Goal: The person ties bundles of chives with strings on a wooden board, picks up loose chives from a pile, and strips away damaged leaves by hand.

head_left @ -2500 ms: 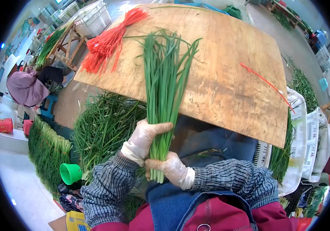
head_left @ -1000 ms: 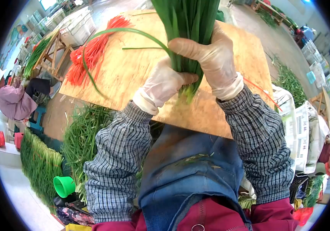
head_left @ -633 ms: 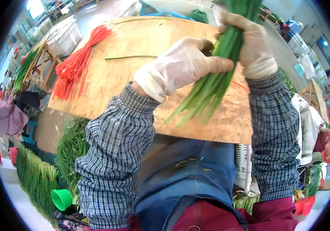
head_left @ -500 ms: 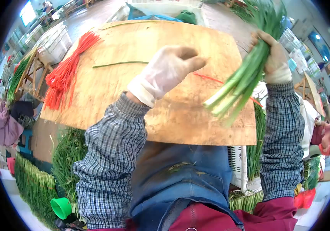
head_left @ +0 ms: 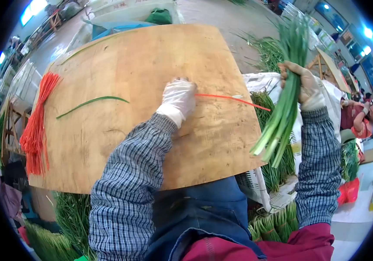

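Wooden board (head_left: 143,65) underneath, the left hand (head_left: 178,99) clenches one end of the red strip (head_left: 234,99) right of centre, while beyond the right edge the right hand (head_left: 303,83) grasps the green bundle (head_left: 287,106).

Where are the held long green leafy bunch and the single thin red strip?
Held long green leafy bunch (head_left: 284,114): head view, on the pale-green stalks.
Single thin red strip (head_left: 256,105): head view, toward its free end.
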### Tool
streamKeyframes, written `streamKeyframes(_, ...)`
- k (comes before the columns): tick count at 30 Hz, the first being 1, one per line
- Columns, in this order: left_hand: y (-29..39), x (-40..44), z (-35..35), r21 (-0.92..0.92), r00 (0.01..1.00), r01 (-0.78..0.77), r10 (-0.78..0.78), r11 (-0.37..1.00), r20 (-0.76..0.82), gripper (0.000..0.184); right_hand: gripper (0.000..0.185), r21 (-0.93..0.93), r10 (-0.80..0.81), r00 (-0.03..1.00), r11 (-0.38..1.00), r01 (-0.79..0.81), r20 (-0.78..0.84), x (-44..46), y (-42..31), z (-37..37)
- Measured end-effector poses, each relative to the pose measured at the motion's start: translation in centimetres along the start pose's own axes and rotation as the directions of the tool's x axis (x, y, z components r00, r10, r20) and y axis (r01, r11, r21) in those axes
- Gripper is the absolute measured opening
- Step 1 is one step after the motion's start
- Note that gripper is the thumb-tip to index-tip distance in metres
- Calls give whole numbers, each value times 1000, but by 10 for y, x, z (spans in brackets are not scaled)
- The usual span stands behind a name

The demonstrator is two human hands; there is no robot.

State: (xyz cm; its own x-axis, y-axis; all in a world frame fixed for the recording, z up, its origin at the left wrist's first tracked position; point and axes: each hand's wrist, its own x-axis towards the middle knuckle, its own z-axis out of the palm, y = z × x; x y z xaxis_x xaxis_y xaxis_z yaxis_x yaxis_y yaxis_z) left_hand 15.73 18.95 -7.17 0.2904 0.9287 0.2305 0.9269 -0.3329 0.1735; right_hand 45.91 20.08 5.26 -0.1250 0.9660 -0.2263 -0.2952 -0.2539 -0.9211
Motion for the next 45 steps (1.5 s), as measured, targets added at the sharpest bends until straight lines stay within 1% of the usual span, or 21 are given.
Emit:
streamKeyframes(2, -3, -1, 5, -17, 998, -23, 22, 1000, -52, 16, 25, -36, 52, 998, 998, -52, -24, 17, 7, 11)
streamKeyframes(3, -4, -7, 6, -66, 991, -57, 48, 996, -124, 15, 20, -124, 14, 1000, 992, -12, 14, 21, 10, 24)
streamKeyframes(4, -5, -8, 5, -63, 994, -48, 41, 997, -103, 13, 15, -144, 15, 998, 989, -23, -55, 23, 13, 42)
streamKeyframes(6, -7, -10, 4, -56, 998, -20, 17, 998, -64, 11, 13, -196, 21, 999, 980, -27, -33, 36, 20, 64)
streamKeyframes(8, -10, -11, 7, -41, 997, -15, 12, 999, -81, 11, 15, -189, 72, 997, 979, -70, 7, 61, 32, 77)
streamKeyframes(9, -9, -12, 6, -28, 997, -10, 8, 1000, -77, 11, 14, -243, 44, 998, 968, -56, -51, 67, 38, 86)
streamKeyframes(10, -10, -12, 6, -20, 998, -2, 1, 1000, -70, 11, 10, -272, 27, 997, 961, -47, -76, 71, 43, 97)
streamKeyframes(12, -13, -15, 6, -32, 997, -14, 11, 999, -81, 11, 9, -307, 43, 994, 949, -72, -101, 85, 59, 108)
streamKeyframes(15, -19, -17, 6, -65, 996, -22, 16, 998, -86, 11, 11, -407, 14, 994, 912, -58, -110, 100, 76, 123)
streamKeyframes(18, -21, -18, 4, -88, 997, -21, 15, 996, -73, 11, 12, -445, 20, 996, 894, -59, -91, 115, 89, 127)
streamKeyframes(19, -21, -19, 3, -93, 998, -21, 15, 995, -67, 10, 12, -447, 16, 997, 893, -50, -80, 118, 92, 127)
streamKeyframes(22, -24, -19, 8, -77, 988, -72, 61, 994, -142, 10, 21, -468, 46, 996, 880, -77, -76, 129, 99, 125)
streamKeyframes(25, -23, -18, 3, -59, 993, -90, 85, 994, -82, 18, 22, -473, 39, 993, 876, -90, -115, 128, 103, 129)
streamKeyframes(31, -26, -15, 0, -52, 990, -129, 126, 990, -57, 19, 24, -470, 92, 987, 871, -145, -134, 128, 107, 133)
streamKeyframes(34, -28, -14, -2, -26, 990, -137, 136, 990, -44, 19, 17, -484, 77, 992, 868, -114, -95, 130, 111, 133)
streamKeyframes(37, -33, -13, 5, -64, 967, -185, 170, 981, -187, 12, 17, -460, 76, 992, 881, -114, -101, 128, 113, 134)
streamKeyframes(40, -33, -13, 6, -41, 964, -198, 187, 979, -188, 12, 16, -434, 125, 988, 888, -150, -86, 133, 116, 130)
streamKeyframes(45, -33, -14, 5, -60, 964, -212, 198, 975, -177, 12, 16, -420, 121, 990, 897, -139, -70, 135, 118, 128)
